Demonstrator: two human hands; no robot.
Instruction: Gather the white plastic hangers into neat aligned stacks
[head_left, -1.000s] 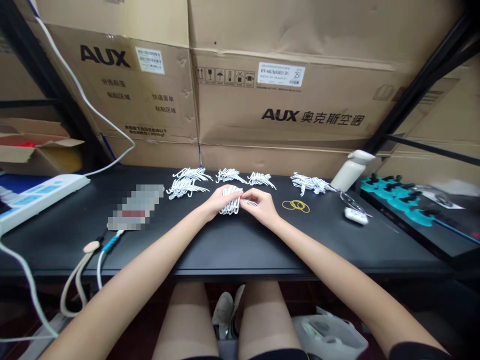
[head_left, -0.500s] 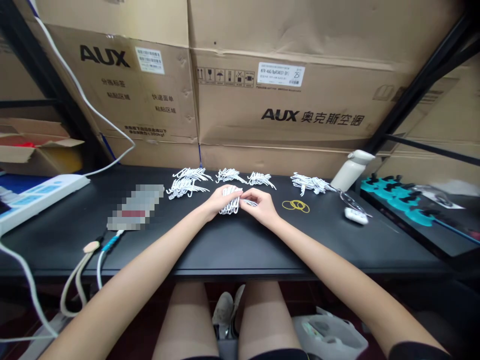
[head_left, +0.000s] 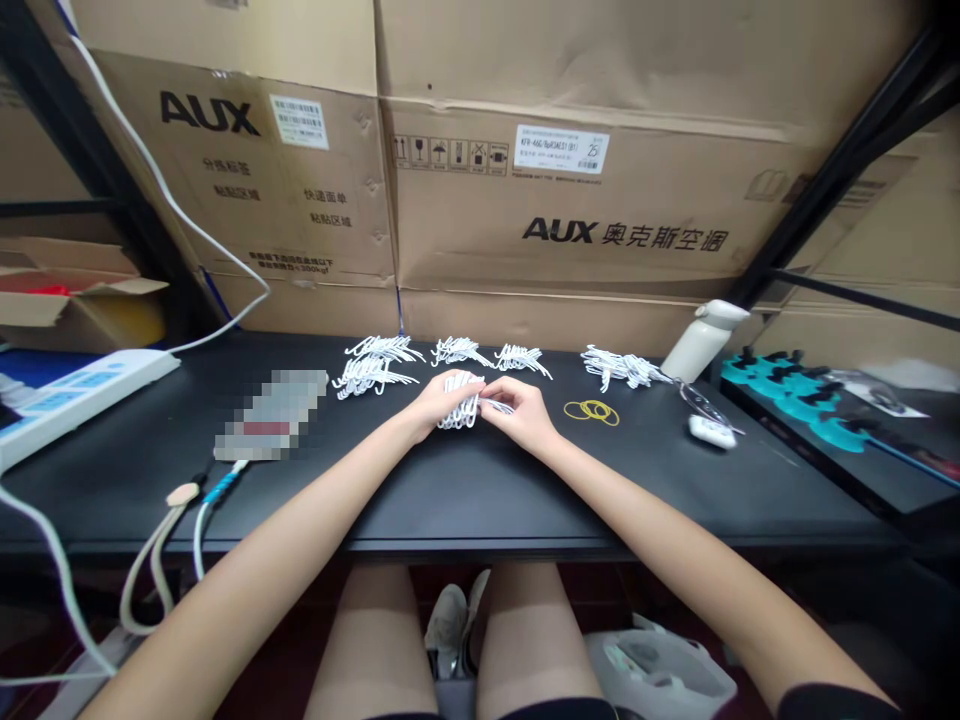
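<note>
My left hand is closed round a bundle of white wire hooks, whose curved ends hang downward in a row. Close against it, my right hand pinches the thin straight ends of white hooks sticking out on the bundle's right. Behind my hands lie small piles of similar hooks: a double pile on the left, one pile in the middle, another beside it. A larger pile lies to the right. Several yellow rubber bands rest right of my right hand.
On the black table, a pixelated flat device with a cable lies left, near a white power strip. A cream bottle, a white case and a teal holder stand right. Cardboard boxes wall the back.
</note>
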